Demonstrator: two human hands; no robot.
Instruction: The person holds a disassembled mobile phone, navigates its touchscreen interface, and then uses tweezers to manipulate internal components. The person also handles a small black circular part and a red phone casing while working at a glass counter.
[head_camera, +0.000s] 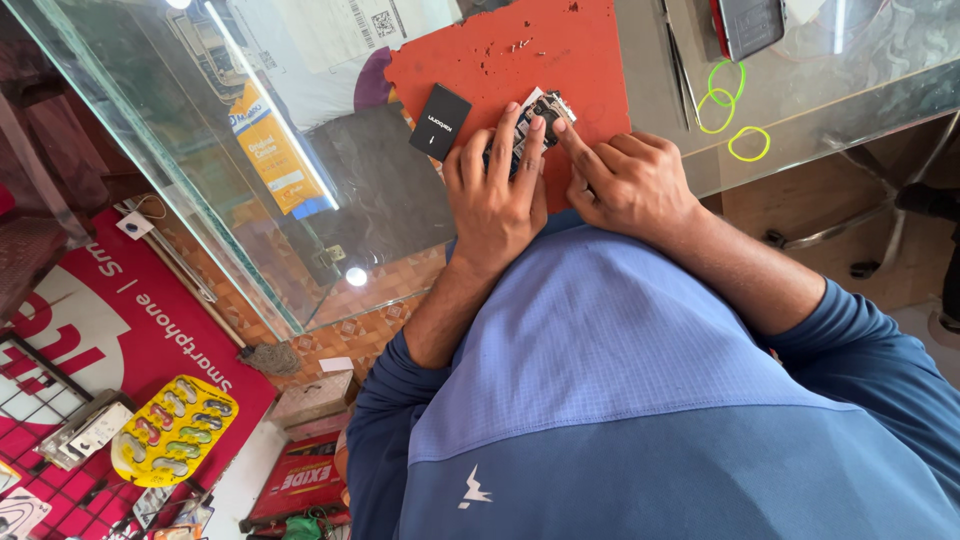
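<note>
Bright, even daylight across scene — colours saturated, exposure balanced. Glass counter top (250, 150) carries strong glare: long white streak of tube-light reflection running diagonally, plus small round hotspot lower down. Second pale streak on glass at upper right. Soft short shadows under left hand (497, 190) and right hand (625, 182) on orange mat (520, 55). Focus sharp in centre — slight softness and wide-angle stretch toward edges, blue shirt (640, 400) looming large.

Black card (440, 121) lies on the orange mat (590, 60), left part. Three green rubber bands (748, 144) on the glass counter (860, 75), right. Tweezers (678, 62) beside the mat. Yellow blister pack (175, 430) near left, on a red poster (120, 320).
</note>
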